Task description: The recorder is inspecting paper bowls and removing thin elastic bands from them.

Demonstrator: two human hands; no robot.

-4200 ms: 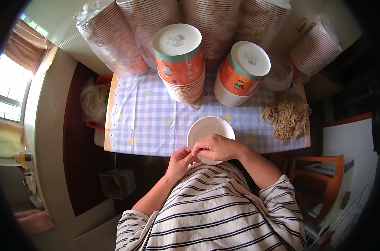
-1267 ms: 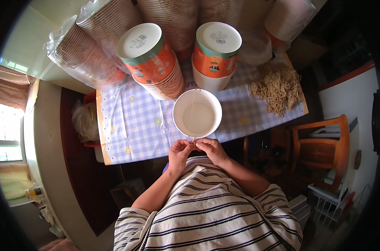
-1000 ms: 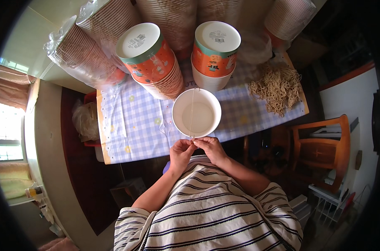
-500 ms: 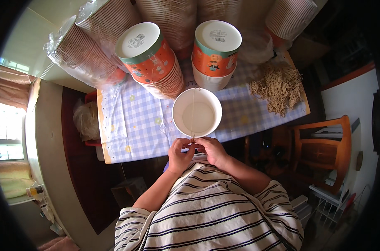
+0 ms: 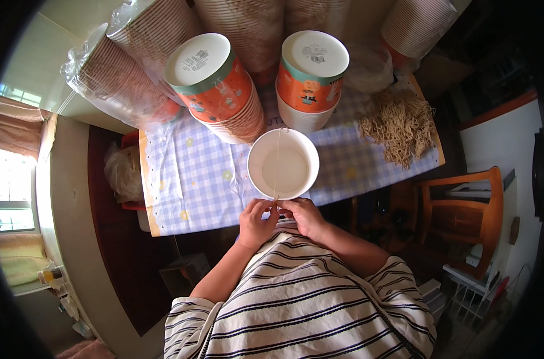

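A white paper bucket point(image 5: 255, 161) stands mouth up at the table's near edge, just beyond my hands. A thin tan string point(image 5: 277, 157) runs across its mouth from the far rim to the near rim. At the near rim my left hand point(image 5: 258, 220) pinches the string's end with fingertips pressed together. My right hand point(image 5: 304, 216) meets it there, its fingers also closed on the string. The fingertips nearly touch, so any knot between them is too small to make out.
Behind the bucket stand a left stack of upside-down orange-and-green buckets point(image 5: 224, 90) and a right stack point(image 5: 308, 90). Bagged stacks point(image 5: 125, 75) line the back. A heap of tan strings point(image 5: 400, 128) lies at the right on the checked tablecloth point(image 5: 206, 185). A wooden chair point(image 5: 463, 212) stands to the right.
Both hands stay at the near rim with the string between them; only the fingers have shifted slightly. The whole view has moved a little, and the bucket remains in place.
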